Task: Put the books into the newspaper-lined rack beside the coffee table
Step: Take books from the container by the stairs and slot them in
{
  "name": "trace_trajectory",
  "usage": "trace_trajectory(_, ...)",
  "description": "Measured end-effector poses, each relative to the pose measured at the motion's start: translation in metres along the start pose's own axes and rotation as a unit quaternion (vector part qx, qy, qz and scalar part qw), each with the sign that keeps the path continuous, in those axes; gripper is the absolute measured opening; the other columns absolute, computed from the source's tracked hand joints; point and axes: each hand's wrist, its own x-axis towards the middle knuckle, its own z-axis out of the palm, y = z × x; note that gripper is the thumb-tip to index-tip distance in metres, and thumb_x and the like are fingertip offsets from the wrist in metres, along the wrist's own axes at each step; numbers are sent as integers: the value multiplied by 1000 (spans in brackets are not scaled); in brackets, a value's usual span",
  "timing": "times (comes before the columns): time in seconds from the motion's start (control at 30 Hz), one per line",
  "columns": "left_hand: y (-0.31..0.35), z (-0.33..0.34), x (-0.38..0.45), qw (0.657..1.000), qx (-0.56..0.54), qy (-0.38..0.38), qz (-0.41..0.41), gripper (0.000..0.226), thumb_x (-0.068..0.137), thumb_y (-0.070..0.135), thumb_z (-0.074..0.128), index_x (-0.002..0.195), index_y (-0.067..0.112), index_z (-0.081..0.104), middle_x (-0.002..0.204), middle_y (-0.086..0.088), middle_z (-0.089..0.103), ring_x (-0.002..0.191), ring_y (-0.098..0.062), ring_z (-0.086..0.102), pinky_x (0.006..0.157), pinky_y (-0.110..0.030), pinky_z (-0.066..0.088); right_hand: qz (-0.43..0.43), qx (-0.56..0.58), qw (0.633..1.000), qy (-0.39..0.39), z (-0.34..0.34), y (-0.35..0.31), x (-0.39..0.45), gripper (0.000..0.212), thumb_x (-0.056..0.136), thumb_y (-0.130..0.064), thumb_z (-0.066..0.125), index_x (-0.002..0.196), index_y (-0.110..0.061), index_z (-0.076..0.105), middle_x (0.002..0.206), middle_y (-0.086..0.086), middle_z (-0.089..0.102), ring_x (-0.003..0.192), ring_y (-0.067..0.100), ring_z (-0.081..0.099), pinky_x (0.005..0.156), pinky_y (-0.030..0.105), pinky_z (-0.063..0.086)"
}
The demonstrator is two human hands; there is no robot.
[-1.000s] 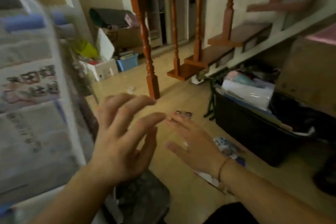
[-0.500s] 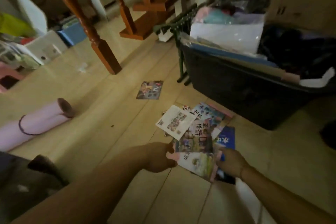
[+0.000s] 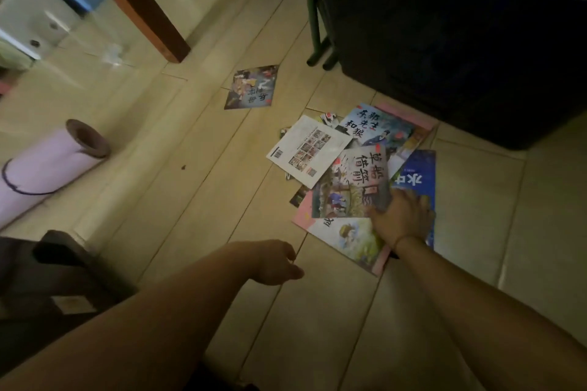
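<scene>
Your right hand (image 3: pixel 401 216) rests on the scattered books (image 3: pixel 352 181) on the floor (image 3: pixel 197 200), its fingers hidden, grip unclear. At its 8 o'clock, your left hand (image 3: pixel 276 262) hovers, fingers loosely curled, holding nothing.

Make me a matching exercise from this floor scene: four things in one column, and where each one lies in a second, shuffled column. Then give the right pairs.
Things
1. pink rolled mat
2. lone dark book
3. white-backed book
4. blue book

Places
A. on the right edge of the pile, partly under the right hand
B. far left on the floor, open end towards the books
C. alone on the floor, apart from the pile, near the wooden post
D. on top of the pile's left side

Pairs: 1-B, 2-C, 3-D, 4-A
</scene>
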Motion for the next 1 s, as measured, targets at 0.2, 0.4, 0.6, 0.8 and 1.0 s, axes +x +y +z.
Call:
trace_trajectory(0.2, 4, -8, -19, 995, -41, 89, 18, 74, 96, 46, 55, 155, 16, 21, 158, -10, 30, 138, -27, 41, 113, -39, 35, 43, 407, 909, 78, -47, 15, -27, 27, 90, -6, 59, 115, -7, 66, 108, 14, 67, 103, 30, 60, 82, 27, 42)
trace_trajectory(0.4, 14, -46, -112, 910, -236, 332, 81, 82, 94, 40, 61, 155, 12, 15, 156, -10, 29, 130, -22, 42, 103, -31, 39, -41, 512, 857, 33, -144, 9, -80, 23, 94, -2, 55, 106, -17, 67, 95, 9, 70, 89, 28, 67, 75, 47, 57)
trace_trajectory(0.6, -4, -38, -274, 821, -421, 324, 210, 22, 102, 27, 48, 108, 13, 64, 100, -8, 69, 83, -16, 69, 62, -23, 58, -151, 527, 836, -30, -273, -48, -157, 30, 96, -3, 51, 103, -27, 66, 97, 8, 72, 87, 24, 69, 72, 41, 57)
trace_trajectory(0.8, -73, 27, -408, 743, -502, 364, 252, 14, 102, 17, 47, 112, 21, 56, 108, -2, 65, 96, -18, 69, 72, -28, 61, -305, 473, 824, -65, -375, -135, -259, 25, 95, -6, 56, 101, -28, 66, 89, 1, 75, 84, 20, 72, 75, 43, 56)
trace_trajectory(1.0, -131, 94, -489, 655, -574, 438, 224, 16, 101, 16, 48, 115, 18, 55, 111, -6, 65, 97, -21, 69, 76, -36, 62, -415, 432, 794, -104, -405, -221, -355, 25, 95, -7, 55, 108, -27, 64, 96, -1, 74, 90, 17, 71, 76, 42, 56)
